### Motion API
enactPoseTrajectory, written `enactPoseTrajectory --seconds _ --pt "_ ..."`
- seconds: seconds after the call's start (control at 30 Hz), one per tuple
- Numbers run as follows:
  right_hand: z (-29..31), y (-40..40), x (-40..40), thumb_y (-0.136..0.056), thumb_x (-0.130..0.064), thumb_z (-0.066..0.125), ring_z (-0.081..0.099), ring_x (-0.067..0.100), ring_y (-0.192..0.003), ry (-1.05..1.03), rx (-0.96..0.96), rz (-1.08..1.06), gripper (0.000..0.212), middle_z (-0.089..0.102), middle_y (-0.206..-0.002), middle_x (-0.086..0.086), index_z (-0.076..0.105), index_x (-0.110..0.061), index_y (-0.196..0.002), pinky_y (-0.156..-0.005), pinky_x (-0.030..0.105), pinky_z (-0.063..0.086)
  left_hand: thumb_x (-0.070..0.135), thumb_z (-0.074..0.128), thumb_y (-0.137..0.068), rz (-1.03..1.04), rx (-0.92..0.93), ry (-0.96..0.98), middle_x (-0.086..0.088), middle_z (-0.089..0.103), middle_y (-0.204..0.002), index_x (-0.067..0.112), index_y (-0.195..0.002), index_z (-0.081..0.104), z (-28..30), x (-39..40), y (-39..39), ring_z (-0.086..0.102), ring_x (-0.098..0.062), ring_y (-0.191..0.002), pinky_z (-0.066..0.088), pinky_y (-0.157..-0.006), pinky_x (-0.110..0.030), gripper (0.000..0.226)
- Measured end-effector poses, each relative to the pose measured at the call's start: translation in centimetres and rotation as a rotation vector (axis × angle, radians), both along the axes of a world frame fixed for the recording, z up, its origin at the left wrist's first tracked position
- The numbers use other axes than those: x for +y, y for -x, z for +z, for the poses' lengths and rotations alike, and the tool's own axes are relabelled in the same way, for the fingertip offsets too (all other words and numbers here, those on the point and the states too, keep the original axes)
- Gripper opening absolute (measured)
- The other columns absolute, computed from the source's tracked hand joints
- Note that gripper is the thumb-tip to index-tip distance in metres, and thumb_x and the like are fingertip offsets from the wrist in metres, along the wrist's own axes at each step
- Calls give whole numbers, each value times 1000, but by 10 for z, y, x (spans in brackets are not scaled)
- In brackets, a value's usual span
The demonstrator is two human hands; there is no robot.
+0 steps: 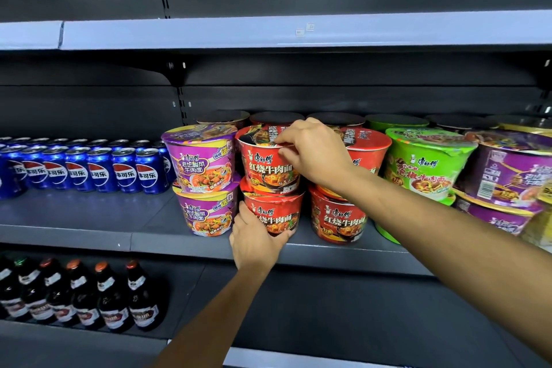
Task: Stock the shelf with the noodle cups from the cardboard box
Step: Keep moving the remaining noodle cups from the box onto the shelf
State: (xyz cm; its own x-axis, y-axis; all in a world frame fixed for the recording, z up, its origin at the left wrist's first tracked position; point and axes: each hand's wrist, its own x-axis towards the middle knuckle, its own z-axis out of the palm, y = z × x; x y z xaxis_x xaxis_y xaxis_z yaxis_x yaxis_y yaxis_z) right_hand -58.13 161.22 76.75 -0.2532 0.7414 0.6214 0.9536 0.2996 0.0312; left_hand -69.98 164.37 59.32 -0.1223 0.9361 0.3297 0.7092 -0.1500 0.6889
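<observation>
Nearest us, our left hand [254,240] cupped the lower red cup [273,213] at the front edge of the shelf [89,233], its fingers curled round the cup's base. Above it, our right hand [310,152] held the upper red cup [268,164] by its rim, fingers pinching the lid edge, the cup standing stacked on the lower one. Just left stood two purple cups [200,158], stacked; to the right, more red cups [337,215] and a green cup [424,164]; behind, a row of dark lids. The blue cans [89,170] stood well apart, farther left.

We judged the chief risk to be toppling: the lower cup sat close to the shelf lip, so an off-centre upper cup could tip forward on release. The red cups were tapered, wider at the top, wrapped in glossy film and printed with a noodle picture.
</observation>
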Motion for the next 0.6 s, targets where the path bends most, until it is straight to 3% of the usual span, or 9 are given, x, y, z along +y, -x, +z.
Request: enactPoseTrajectory --seconds 0.1,0.27,0.47,0.6 --pt "0 0 0 -94 -27 55 50 21 -111 5 1 3 30 62 -120 2 63 -22 -123 -87 35 47 49 83 -62 -77 -49 11 -13 38 -141 6 -148 13 1 1 11 36 -28 -133 35 -109 -42 118" --pt "1 -2 3 -92 -21 57 54 24 -107 5 6 26 27 66 -117 3 68 -20 -117 -88 37 46 44 76 -75 -153 21 -4 -10 34 -147 7 -150 14 -4 -2 32 31 -23 -137 31 -110 -35 104" --pt "-3 -3 3 -89 -17 61 57 25 -100 -37 40 42 24 69 -111 3 70 -17 -112 -85 35 47 65 74 -58 -210 -48 74 -10 48 -136 8 -143 21 11 0 23 47 -27 -125 43 -102 -45 115" --pt "-2 -3 3 -89 -17 62 58 24 -101 -37 41 38 25 69 -111 3 71 -17 -112 -86 36 49 53 79 -66 -204 -106 99 -13 47 -136 6 -141 19 13 9 15 49 -30 -124 42 -103 -43 107"
